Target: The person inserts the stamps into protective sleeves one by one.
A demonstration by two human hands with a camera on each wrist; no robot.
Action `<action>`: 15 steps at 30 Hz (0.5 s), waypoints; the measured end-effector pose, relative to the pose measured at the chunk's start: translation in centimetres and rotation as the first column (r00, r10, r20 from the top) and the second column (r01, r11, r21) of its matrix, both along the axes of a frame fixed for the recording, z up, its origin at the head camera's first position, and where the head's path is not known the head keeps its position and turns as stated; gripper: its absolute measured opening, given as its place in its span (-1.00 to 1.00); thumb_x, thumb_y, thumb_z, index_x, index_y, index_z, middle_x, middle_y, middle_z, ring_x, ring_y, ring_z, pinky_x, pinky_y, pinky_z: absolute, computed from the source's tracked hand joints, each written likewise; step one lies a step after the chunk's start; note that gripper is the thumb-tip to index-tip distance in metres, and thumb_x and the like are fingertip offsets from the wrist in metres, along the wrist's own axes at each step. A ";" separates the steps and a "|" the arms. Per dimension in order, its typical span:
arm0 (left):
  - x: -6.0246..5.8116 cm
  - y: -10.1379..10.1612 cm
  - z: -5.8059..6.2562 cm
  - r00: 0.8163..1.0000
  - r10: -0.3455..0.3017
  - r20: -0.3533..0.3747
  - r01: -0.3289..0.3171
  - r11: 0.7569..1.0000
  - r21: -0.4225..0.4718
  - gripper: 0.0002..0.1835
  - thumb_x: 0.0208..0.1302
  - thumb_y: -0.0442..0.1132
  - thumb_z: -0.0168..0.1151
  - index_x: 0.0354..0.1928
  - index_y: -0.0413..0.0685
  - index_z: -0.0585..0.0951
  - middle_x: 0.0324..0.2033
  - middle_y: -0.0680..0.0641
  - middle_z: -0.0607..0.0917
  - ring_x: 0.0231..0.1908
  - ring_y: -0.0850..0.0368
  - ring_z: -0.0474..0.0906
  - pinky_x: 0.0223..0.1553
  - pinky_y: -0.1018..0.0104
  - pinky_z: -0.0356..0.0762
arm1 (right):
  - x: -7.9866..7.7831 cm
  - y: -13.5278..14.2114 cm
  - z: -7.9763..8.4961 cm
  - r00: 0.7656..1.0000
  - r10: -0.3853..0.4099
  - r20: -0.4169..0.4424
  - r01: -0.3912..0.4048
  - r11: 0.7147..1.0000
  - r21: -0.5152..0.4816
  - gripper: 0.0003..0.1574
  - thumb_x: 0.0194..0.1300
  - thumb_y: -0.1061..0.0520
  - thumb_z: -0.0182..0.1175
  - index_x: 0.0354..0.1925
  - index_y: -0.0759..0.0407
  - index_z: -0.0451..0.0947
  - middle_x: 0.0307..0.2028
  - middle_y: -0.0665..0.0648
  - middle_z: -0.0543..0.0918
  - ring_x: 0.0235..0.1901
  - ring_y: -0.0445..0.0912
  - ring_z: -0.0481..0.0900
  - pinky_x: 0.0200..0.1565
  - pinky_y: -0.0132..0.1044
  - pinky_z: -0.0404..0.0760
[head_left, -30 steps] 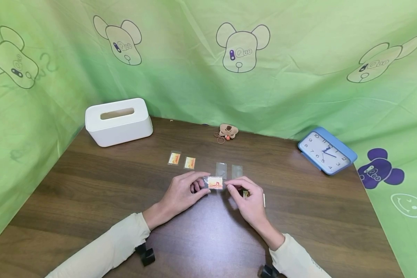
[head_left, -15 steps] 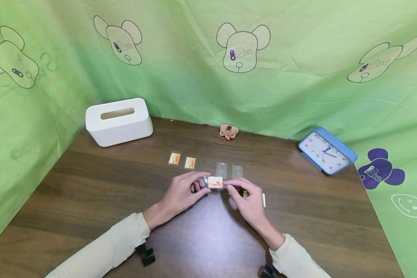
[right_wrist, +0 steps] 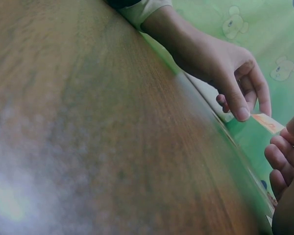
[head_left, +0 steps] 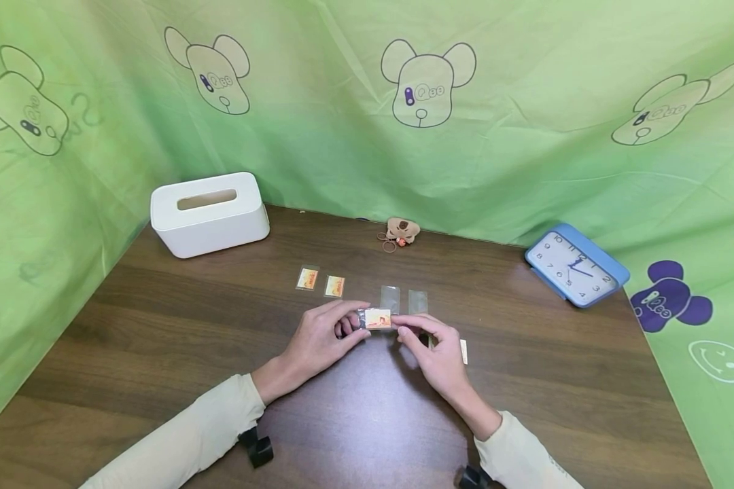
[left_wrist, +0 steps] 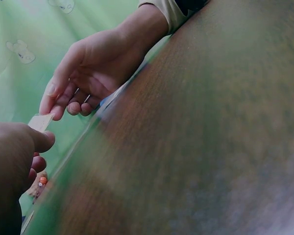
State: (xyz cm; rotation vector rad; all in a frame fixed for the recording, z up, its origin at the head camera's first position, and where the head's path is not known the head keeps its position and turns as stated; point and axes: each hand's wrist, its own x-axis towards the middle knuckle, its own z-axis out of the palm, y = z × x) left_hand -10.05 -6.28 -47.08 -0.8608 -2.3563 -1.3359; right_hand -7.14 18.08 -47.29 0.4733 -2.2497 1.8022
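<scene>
Head view: the card (head_left: 377, 318) was held above the desk (head_left: 159, 326), its sleeve (head_left: 362, 318) pinched in the left-hand grip (head_left: 321, 334), its right edge in the right-hand grip (head_left: 437, 348), and was judged liable to be bent or dropped if pushed unevenly from either end.

green cloth (head_left: 318, 149) printed with animal heads (head_left: 422, 102) hangs behind a brown wood-grained bench (head_left: 128, 326) that catches pale glare (head_left: 379, 418).

The orange-and-cream card (head_left: 377, 318), clear sleeve (head_left: 362, 318) showing at one end, was held raised between left hand (head_left: 320, 337) and right hand (head_left: 435, 350).
</scene>
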 end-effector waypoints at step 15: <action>0.0 0.0 -0.1 1.000 -0.018 -0.024 0.018 1.000 0.003 -0.52 0.16 -0.39 0.72 0.13 -0.22 0.78 -0.36 0.01 0.75 -0.42 0.27 0.64 -0.35 0.54 0.63 | 0.0 -0.1 0.0 0.998 0.061 0.031 -0.061 0.998 0.006 -0.73 0.43 0.48 0.36 0.03 0.35 0.81 -0.11 0.30 0.78 -0.27 -0.22 0.70 -0.16 -0.47 0.66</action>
